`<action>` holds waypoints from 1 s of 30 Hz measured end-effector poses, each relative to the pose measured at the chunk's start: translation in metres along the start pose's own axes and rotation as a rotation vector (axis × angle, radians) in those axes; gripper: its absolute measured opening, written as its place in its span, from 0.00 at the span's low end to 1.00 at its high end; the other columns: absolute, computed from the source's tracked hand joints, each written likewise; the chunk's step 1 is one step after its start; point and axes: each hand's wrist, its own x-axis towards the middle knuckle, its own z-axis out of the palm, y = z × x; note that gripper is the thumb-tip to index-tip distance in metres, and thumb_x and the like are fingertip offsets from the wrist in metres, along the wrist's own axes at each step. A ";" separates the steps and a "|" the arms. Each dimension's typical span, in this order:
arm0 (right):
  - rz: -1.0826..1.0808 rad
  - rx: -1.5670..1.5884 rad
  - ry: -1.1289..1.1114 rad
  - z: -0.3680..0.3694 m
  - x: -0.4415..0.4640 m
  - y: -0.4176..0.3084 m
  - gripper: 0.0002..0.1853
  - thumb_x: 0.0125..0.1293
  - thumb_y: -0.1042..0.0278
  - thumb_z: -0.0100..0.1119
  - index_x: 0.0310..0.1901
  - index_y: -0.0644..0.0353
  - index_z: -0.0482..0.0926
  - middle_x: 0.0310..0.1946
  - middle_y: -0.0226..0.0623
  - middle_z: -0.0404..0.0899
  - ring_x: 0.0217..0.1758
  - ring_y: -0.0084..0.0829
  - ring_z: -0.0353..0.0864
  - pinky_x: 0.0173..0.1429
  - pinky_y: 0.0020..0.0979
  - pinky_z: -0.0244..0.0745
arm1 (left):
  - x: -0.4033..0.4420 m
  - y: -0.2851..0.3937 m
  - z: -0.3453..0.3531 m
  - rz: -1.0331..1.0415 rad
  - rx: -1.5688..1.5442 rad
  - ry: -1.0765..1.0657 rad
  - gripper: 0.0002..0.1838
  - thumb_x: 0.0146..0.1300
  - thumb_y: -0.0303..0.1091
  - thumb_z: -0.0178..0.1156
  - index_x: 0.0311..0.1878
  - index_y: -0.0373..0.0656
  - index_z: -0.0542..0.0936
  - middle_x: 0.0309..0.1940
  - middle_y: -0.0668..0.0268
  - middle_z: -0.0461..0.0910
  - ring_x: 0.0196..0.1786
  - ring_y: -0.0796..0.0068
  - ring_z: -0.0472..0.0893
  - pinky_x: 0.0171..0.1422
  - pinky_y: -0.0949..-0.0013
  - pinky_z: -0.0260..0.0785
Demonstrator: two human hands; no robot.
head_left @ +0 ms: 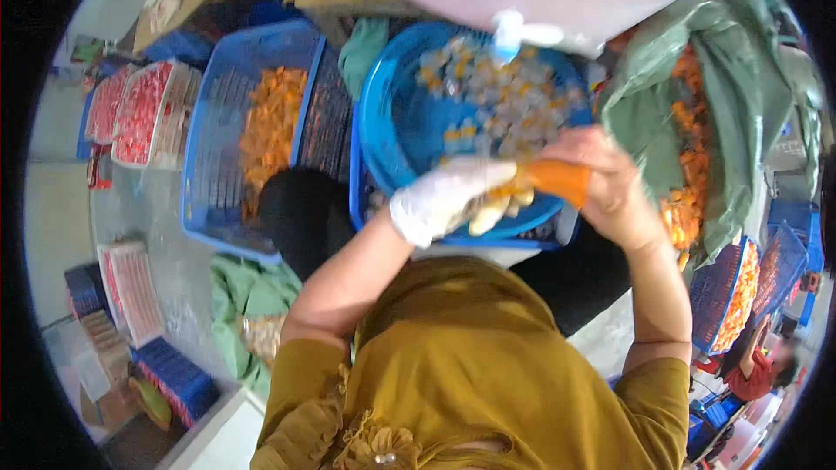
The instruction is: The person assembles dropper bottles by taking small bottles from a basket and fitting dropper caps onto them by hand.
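Note:
My left hand [453, 196], in a white glove, is closed around a few small pale yellow pieces [490, 211] at the near rim of a round blue basin [376, 135]. My bare right hand [605, 176] grips a flat orange piece [560, 180], whose left end meets the left hand's fingertips. Both hands are partly blurred, so the exact contact is unclear. Inside the basin lie many small translucent whitish and yellow pieces [514, 91]. What the pieces are made of I cannot tell.
A blue basket [196, 165] with orange pieces [277, 113] stands left. Right of the basin, an opened green sack [649, 96] holds more orange pieces. A white tap [508, 33] on a pale container overhangs the basin. Farther right are more baskets [714, 296] and a person in red [751, 374].

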 end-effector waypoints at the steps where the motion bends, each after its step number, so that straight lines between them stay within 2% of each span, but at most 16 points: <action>1: 0.049 0.108 0.005 0.002 -0.006 0.005 0.17 0.51 0.74 0.68 0.44 0.58 0.80 0.42 0.37 0.81 0.43 0.39 0.80 0.46 0.37 0.76 | -0.003 0.004 0.008 -0.007 -0.006 0.004 0.24 0.71 0.48 0.52 0.51 0.33 0.78 0.33 0.64 0.82 0.24 0.81 0.74 0.28 0.79 0.66; 4: 0.153 0.182 0.000 0.003 -0.016 0.014 0.11 0.55 0.69 0.70 0.39 0.59 0.80 0.32 0.36 0.79 0.39 0.41 0.79 0.43 0.36 0.76 | -0.009 0.006 0.020 0.094 0.322 0.021 0.21 0.70 0.45 0.55 0.52 0.34 0.77 0.34 0.67 0.81 0.29 0.80 0.78 0.34 0.78 0.69; 6: 0.280 0.150 -0.108 -0.006 -0.019 0.013 0.08 0.61 0.66 0.65 0.32 0.62 0.80 0.30 0.41 0.79 0.33 0.38 0.79 0.37 0.35 0.75 | -0.014 0.005 0.042 0.197 0.790 0.237 0.17 0.62 0.36 0.64 0.51 0.41 0.77 0.41 0.63 0.82 0.44 0.73 0.80 0.55 0.67 0.69; 8: 0.422 0.452 -0.147 -0.010 -0.031 0.016 0.12 0.70 0.65 0.54 0.35 0.64 0.81 0.24 0.37 0.81 0.27 0.26 0.79 0.35 0.31 0.74 | -0.008 0.002 0.051 1.094 1.582 0.364 0.20 0.53 0.33 0.69 0.50 0.44 0.77 0.37 0.63 0.80 0.41 0.69 0.79 0.61 0.57 0.63; 9: 0.697 0.534 -0.296 -0.015 -0.026 0.010 0.13 0.71 0.64 0.52 0.37 0.66 0.81 0.26 0.36 0.83 0.27 0.23 0.79 0.35 0.30 0.74 | -0.009 0.004 0.053 1.063 1.626 0.369 0.21 0.51 0.33 0.70 0.50 0.45 0.77 0.37 0.64 0.80 0.40 0.66 0.79 0.62 0.55 0.61; 10: 0.666 0.532 -0.158 -0.007 -0.031 0.009 0.13 0.69 0.62 0.56 0.37 0.64 0.82 0.23 0.34 0.81 0.24 0.27 0.78 0.33 0.31 0.74 | -0.010 0.005 0.054 1.016 1.674 0.382 0.23 0.49 0.33 0.71 0.50 0.46 0.77 0.36 0.64 0.80 0.39 0.63 0.78 0.63 0.53 0.59; 12: 0.348 -0.158 0.051 -0.003 -0.036 0.004 0.12 0.65 0.60 0.60 0.40 0.61 0.82 0.30 0.35 0.80 0.30 0.31 0.78 0.37 0.31 0.73 | -0.002 0.008 0.055 1.012 1.558 0.461 0.20 0.54 0.32 0.69 0.51 0.44 0.77 0.36 0.66 0.81 0.35 0.65 0.78 0.55 0.63 0.66; 14: 0.164 -0.244 0.080 -0.020 -0.029 -0.013 0.13 0.62 0.58 0.61 0.40 0.59 0.81 0.35 0.36 0.78 0.37 0.33 0.78 0.40 0.32 0.72 | 0.004 0.002 0.033 0.229 0.470 0.211 0.16 0.63 0.33 0.63 0.52 0.38 0.77 0.36 0.67 0.81 0.30 0.73 0.78 0.42 0.72 0.70; 16: -0.027 -0.464 -0.117 -0.025 -0.043 -0.018 0.13 0.60 0.57 0.61 0.39 0.59 0.80 0.44 0.38 0.75 0.50 0.35 0.74 0.49 0.33 0.69 | 0.007 0.002 0.022 0.001 0.066 -0.065 0.19 0.71 0.40 0.54 0.53 0.33 0.77 0.38 0.61 0.83 0.28 0.77 0.78 0.31 0.76 0.70; 20: 0.015 -0.274 -0.037 -0.010 -0.078 0.001 0.14 0.62 0.57 0.60 0.41 0.60 0.81 0.37 0.36 0.75 0.39 0.32 0.75 0.39 0.29 0.69 | 0.015 -0.006 0.033 -0.092 0.221 -0.165 0.20 0.70 0.43 0.56 0.51 0.34 0.78 0.40 0.61 0.83 0.29 0.78 0.78 0.32 0.77 0.70; 22: 0.104 -0.118 0.053 -0.017 -0.085 0.001 0.13 0.64 0.58 0.59 0.41 0.61 0.81 0.34 0.35 0.74 0.34 0.29 0.74 0.34 0.27 0.67 | 0.017 -0.011 0.057 0.421 0.778 -0.061 0.19 0.65 0.43 0.62 0.52 0.39 0.78 0.40 0.61 0.82 0.32 0.72 0.78 0.39 0.72 0.71; 23: 0.432 0.294 -0.072 -0.022 -0.091 -0.001 0.12 0.66 0.61 0.56 0.39 0.61 0.81 0.31 0.33 0.73 0.31 0.27 0.71 0.31 0.27 0.64 | 0.014 0.000 0.061 0.831 1.596 0.034 0.22 0.57 0.41 0.68 0.52 0.45 0.77 0.36 0.65 0.80 0.35 0.68 0.77 0.53 0.64 0.68; 24: 0.749 0.721 -0.202 -0.023 -0.095 -0.004 0.11 0.69 0.63 0.53 0.38 0.61 0.80 0.29 0.31 0.72 0.28 0.24 0.69 0.28 0.26 0.61 | 0.012 0.004 0.072 0.965 1.798 0.022 0.23 0.51 0.39 0.70 0.52 0.49 0.77 0.31 0.69 0.75 0.37 0.68 0.76 0.61 0.55 0.60; 26: 0.890 1.057 -0.139 -0.006 -0.104 -0.009 0.10 0.70 0.69 0.47 0.39 0.63 0.79 0.27 0.28 0.70 0.27 0.20 0.63 0.30 0.26 0.57 | 0.007 0.001 0.078 1.237 2.013 0.036 0.21 0.50 0.37 0.69 0.49 0.52 0.78 0.29 0.74 0.72 0.37 0.75 0.76 0.64 0.51 0.56; 28: 0.877 1.848 -0.005 -0.001 -0.107 -0.026 0.11 0.70 0.64 0.50 0.37 0.62 0.77 0.26 0.24 0.68 0.25 0.21 0.61 0.34 0.24 0.59 | 0.005 -0.008 0.073 1.316 2.005 0.036 0.21 0.50 0.37 0.69 0.50 0.52 0.78 0.30 0.74 0.73 0.38 0.76 0.76 0.65 0.50 0.56; 30: 0.786 1.642 -0.100 -0.010 -0.108 -0.030 0.12 0.70 0.60 0.51 0.38 0.61 0.76 0.26 0.27 0.68 0.26 0.23 0.61 0.34 0.26 0.58 | 0.006 -0.017 0.066 1.376 1.976 0.059 0.25 0.50 0.38 0.69 0.53 0.53 0.76 0.29 0.75 0.72 0.40 0.77 0.76 0.68 0.47 0.52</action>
